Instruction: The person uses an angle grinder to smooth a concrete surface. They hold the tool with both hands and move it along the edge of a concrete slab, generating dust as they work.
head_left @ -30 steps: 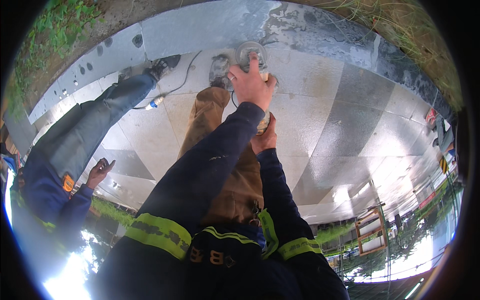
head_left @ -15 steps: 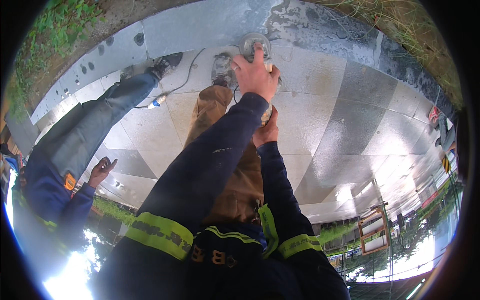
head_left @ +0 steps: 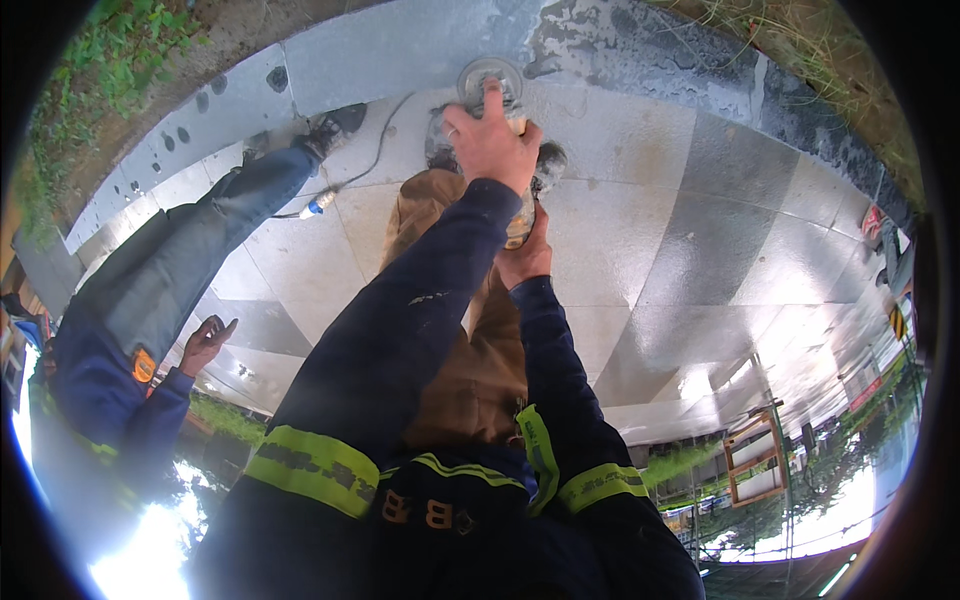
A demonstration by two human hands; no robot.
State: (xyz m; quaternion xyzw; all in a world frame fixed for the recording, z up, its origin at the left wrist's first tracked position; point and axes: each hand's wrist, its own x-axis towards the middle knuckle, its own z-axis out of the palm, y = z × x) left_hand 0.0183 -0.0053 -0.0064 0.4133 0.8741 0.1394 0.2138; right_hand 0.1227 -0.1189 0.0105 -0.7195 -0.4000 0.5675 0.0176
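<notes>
Gripping the round-headed power tool (head_left: 517,230) by the grey stone border (head_left: 400,60), we had our left hand (head_left: 492,152) over its head, right hand (head_left: 523,259) round its rear. Our boots (head_left: 438,148) flanked it; a co-worker's leg (head_left: 220,210) and cable (head_left: 381,150) lay left. Lettering (head_left: 438,514) marked our jacket (head_left: 440,565).

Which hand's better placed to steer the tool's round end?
Probably the left hand: it holds the tool close to the round end; the right hand holds it farther back.

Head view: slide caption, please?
Left hand atop the tool, right hand at its rear, round head at the grey strip.
</notes>
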